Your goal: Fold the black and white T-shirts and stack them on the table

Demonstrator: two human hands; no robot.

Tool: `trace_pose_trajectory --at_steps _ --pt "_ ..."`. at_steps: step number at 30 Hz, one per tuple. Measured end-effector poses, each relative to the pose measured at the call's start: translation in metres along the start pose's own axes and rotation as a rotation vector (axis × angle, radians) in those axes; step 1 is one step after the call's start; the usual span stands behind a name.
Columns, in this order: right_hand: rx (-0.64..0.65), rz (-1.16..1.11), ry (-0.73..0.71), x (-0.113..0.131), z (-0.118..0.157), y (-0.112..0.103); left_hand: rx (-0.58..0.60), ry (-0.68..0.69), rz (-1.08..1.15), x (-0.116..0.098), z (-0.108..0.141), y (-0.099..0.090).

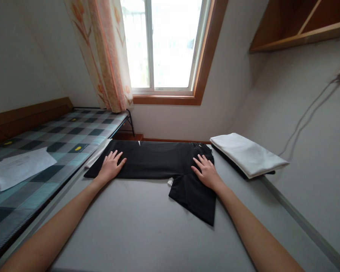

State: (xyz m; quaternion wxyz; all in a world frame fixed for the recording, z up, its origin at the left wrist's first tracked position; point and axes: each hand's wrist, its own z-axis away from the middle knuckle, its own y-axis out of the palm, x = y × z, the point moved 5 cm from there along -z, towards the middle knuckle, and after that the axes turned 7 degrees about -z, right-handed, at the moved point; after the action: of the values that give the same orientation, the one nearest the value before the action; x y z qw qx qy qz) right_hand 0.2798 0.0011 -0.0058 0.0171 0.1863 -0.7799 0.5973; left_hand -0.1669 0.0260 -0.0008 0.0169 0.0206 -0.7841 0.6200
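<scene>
A black short-sleeved shirt (155, 160) lies folded lengthwise across the far part of the white table (130, 226). One sleeve sticks out toward me at the right, and a small white tag shows beside it. My left hand (111, 165) rests flat on the left end of the shirt, fingers spread. On the right end, near the sleeve, my right hand (206, 170) also lies flat with its fingers apart. Neither hand grips the cloth. Some white material (98, 154) pokes out past the shirt's left edge.
Folded white cloth (245, 153) sits over something black at the table's right edge. Left of the table stands a bed with a checked mattress (59, 139) and white papers (25, 170) on it. Behind are a window and a curtain (107, 56). A cable (306, 113) hangs at the right wall.
</scene>
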Motion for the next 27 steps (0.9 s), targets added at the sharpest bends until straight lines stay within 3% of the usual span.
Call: trace_pose_trajectory --at_steps 5,27 --pt "0.075 0.005 0.024 0.0021 0.0005 0.0051 0.034 0.026 -0.04 -0.0049 0.0023 0.0002" --pt "0.027 -0.05 0.029 0.0006 -0.0006 0.0021 0.035 0.043 -0.052 -0.0048 0.0032 0.0007"
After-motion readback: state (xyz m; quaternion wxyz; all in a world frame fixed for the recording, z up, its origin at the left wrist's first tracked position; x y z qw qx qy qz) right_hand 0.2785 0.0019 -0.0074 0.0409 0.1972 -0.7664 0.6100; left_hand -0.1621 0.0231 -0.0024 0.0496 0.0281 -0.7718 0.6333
